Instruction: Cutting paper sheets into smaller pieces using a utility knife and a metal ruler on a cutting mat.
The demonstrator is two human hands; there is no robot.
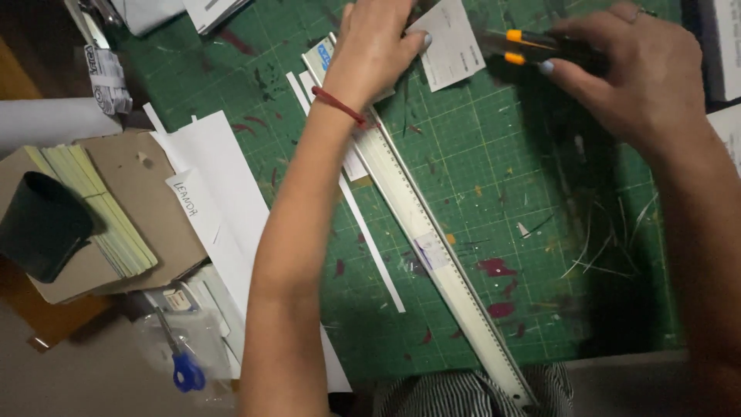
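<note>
Left hand [374, 46] flat on ruler [432, 247] and paper [451, 46]; right hand [641, 69] grips knife [525, 46] beside paper.

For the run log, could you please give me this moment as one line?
left hand: pressing ruler | right hand: holding utility knife | white card at ruler edge | on green cutting mat

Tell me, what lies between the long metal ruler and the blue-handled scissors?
In the head view, between the ruler and the scissors lie a thin white paper strip, the person's left forearm and white paper sheets on the green cutting mat.
</note>
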